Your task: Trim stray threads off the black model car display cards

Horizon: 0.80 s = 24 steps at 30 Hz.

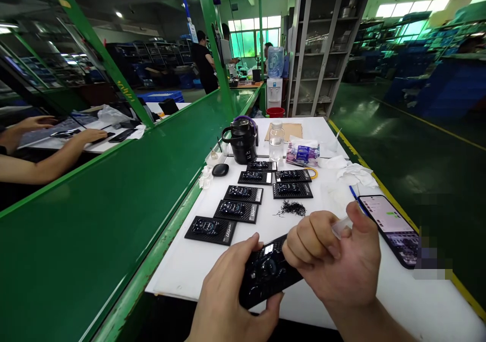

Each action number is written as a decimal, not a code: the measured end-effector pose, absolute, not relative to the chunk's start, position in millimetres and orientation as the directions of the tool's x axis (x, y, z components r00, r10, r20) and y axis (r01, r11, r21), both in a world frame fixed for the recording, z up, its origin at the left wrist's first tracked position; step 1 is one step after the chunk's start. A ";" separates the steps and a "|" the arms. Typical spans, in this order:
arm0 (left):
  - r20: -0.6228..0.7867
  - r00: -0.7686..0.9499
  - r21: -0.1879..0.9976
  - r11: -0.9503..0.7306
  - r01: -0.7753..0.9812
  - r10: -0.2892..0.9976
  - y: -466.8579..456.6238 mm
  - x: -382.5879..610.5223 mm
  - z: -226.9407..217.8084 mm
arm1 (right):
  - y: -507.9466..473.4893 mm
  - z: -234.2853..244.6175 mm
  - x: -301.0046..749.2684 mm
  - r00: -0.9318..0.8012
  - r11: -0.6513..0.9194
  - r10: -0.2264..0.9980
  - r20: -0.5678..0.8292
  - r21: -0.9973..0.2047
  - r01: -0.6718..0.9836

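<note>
My left hand (pixel 224 291) is closed round the near end of a black display base with a shiny dark model car (pixel 268 268) on it, tilted above the table's front edge. The knuckles of my right hand (pixel 337 261) lie over the far end of that base. Between its thumb and curled forefinger it pinches a small translucent white piece (pixel 340 226), whose kind I cannot make out. Beyond my hands, several similar model cars (pixel 205 228) on black bases stand in two rows. A heap of short black bits (pixel 293 208) lies near the right row.
A phone (pixel 391 228) and a blue pen-like stick (pixel 354 193) lie at right. Behind the cars stand a black jug (pixel 243 142), a clear bottle (pixel 276 142) and a tissue pack (pixel 304 152). A green partition (pixel 114 205) borders the left; another person's arms (pixel 56 154) show beyond it.
</note>
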<state>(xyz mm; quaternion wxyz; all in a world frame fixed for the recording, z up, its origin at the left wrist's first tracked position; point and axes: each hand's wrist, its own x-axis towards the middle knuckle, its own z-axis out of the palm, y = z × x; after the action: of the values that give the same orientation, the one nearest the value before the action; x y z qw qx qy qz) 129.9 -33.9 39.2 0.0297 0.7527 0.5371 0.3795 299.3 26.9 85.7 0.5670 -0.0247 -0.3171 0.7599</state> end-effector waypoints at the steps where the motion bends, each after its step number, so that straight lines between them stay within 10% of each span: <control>1: 0.539 0.135 0.453 -0.421 0.786 0.831 -34.0 130.0 39.2 | 27.0 85.7 299.5 -0.360 -0.157 0.875 0.324 -0.513 -0.844; 24: 0.565 0.181 0.394 -0.455 0.798 0.805 -27.2 129.4 34.6 | 28.9 79.0 300.5 -0.381 -0.080 0.861 0.335 -0.652 -0.754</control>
<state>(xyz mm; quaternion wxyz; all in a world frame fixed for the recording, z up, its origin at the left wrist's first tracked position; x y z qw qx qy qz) 129.4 -27.2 34.6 0.0048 0.7683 0.5218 0.3706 300.5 28.9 79.0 0.5520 -0.0682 -0.3942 0.7316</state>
